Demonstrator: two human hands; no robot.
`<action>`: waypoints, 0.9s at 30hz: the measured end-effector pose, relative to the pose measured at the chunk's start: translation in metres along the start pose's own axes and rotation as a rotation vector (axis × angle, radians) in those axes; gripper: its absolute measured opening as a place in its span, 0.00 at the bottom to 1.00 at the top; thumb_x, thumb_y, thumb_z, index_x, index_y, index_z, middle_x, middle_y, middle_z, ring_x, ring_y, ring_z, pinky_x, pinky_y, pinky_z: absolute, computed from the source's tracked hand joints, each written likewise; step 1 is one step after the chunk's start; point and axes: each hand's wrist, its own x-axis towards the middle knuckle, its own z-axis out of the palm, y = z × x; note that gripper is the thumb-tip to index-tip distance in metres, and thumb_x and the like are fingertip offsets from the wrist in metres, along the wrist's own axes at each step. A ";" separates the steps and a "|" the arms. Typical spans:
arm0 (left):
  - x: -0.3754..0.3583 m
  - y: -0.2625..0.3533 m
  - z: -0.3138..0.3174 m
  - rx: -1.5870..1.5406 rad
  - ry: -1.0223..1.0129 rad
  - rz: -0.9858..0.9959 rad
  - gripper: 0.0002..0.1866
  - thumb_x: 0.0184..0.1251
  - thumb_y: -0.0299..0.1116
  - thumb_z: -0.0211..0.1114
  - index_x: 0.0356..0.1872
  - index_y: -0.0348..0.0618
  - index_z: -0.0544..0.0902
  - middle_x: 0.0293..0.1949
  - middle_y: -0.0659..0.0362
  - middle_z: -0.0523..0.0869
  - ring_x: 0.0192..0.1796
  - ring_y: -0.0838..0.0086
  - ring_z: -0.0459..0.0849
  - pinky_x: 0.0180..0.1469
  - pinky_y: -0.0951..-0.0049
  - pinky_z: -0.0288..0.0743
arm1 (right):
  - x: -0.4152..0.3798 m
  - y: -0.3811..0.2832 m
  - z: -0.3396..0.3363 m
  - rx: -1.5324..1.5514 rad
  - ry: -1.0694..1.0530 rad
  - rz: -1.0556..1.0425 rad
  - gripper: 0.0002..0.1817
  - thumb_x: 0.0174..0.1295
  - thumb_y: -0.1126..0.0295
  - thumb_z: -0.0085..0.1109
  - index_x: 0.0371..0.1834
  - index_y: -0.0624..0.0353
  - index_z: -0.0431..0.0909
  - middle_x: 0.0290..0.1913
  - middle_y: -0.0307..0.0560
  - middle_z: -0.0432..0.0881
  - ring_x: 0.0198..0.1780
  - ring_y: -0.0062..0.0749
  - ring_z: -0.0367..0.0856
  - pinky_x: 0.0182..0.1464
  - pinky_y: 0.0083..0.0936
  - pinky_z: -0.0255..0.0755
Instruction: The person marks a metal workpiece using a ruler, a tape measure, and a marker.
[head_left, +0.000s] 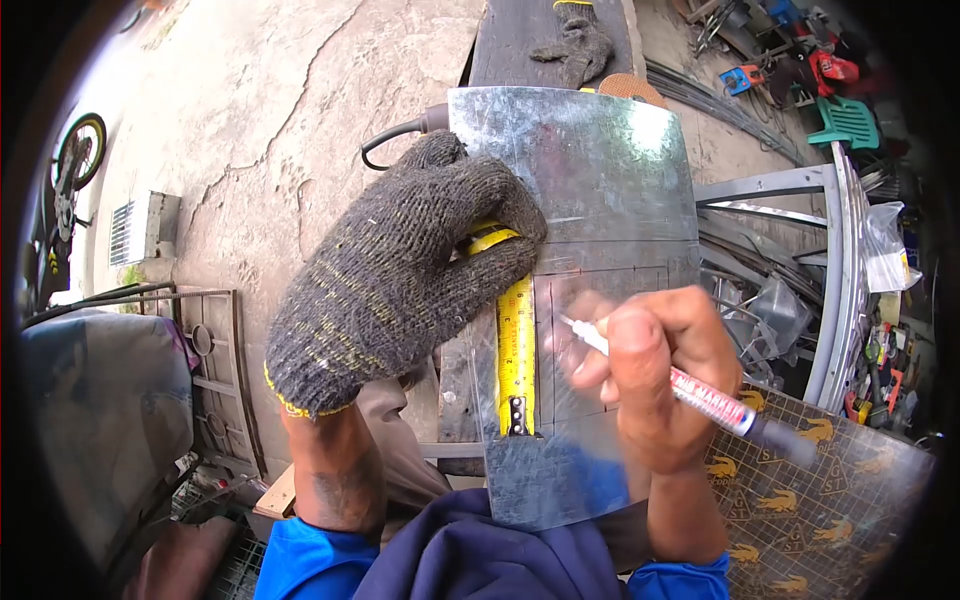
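My left hand (400, 270), in a dark grey knit glove with a yellow cuff, is closed around a yellow tape measure (516, 340). Its blade runs down over a shiny sheet of metal (600, 170), the hooked end lying toward me. Fine lines are drawn across the sheet to the right of the blade. My bare right hand (655, 370) grips a white marker (705, 397) with red and blue print, its tip pointing left close over the lined area. Motion blurs the fingers of this hand and the marker's back end.
Another grey glove (580, 50) and a brown disc (630, 88) lie beyond the sheet. A corded tool (430, 122) shows at its left edge. At right stand a metal frame (830, 230) and a patterned board (800, 490). A green plastic stool (845, 122) is farther back.
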 end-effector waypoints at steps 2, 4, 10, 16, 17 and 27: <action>0.000 -0.001 -0.002 0.047 -0.037 0.023 0.07 0.66 0.29 0.73 0.43 0.39 0.87 0.41 0.56 0.85 0.49 0.68 0.83 0.52 0.67 0.79 | -0.008 -0.005 0.000 -0.248 -0.131 -0.269 0.14 0.65 0.65 0.75 0.41 0.61 0.80 0.32 0.45 0.84 0.29 0.30 0.85 0.33 0.26 0.83; 0.002 -0.001 -0.003 0.064 -0.066 0.032 0.08 0.66 0.29 0.73 0.43 0.39 0.87 0.40 0.56 0.85 0.51 0.67 0.83 0.53 0.66 0.79 | -0.028 -0.023 0.008 -0.398 -0.185 -0.289 0.18 0.60 0.63 0.80 0.44 0.60 0.82 0.39 0.48 0.84 0.33 0.37 0.88 0.35 0.30 0.86; -0.001 0.003 -0.004 -0.059 -0.074 -0.049 0.06 0.72 0.27 0.70 0.44 0.35 0.86 0.39 0.57 0.84 0.41 0.74 0.84 0.47 0.71 0.80 | -0.055 -0.023 0.027 -0.319 -0.073 -0.164 0.20 0.52 0.85 0.76 0.46 0.61 0.79 0.45 0.53 0.80 0.43 0.44 0.88 0.42 0.35 0.84; 0.008 0.047 -0.016 -0.141 -0.201 -0.071 0.07 0.70 0.26 0.72 0.44 0.33 0.86 0.40 0.56 0.84 0.44 0.73 0.86 0.48 0.70 0.80 | -0.066 -0.020 -0.012 -0.215 0.173 -0.157 0.15 0.54 0.89 0.66 0.44 0.63 0.80 0.40 0.52 0.82 0.45 0.45 0.85 0.47 0.37 0.80; 0.017 0.065 -0.009 -0.143 -0.231 -0.133 0.08 0.71 0.30 0.72 0.45 0.37 0.87 0.40 0.54 0.87 0.46 0.67 0.86 0.50 0.66 0.80 | -0.066 -0.017 -0.019 -0.209 0.208 -0.145 0.15 0.55 0.89 0.67 0.44 0.63 0.80 0.40 0.52 0.82 0.44 0.45 0.85 0.46 0.36 0.80; 0.095 0.086 0.026 0.566 -0.547 -0.191 0.16 0.74 0.44 0.69 0.45 0.39 0.86 0.37 0.48 0.89 0.42 0.61 0.89 0.47 0.61 0.80 | -0.066 0.009 -0.034 -0.283 0.218 -0.168 0.14 0.62 0.84 0.63 0.50 0.60 0.81 0.44 0.52 0.80 0.43 0.47 0.84 0.44 0.39 0.79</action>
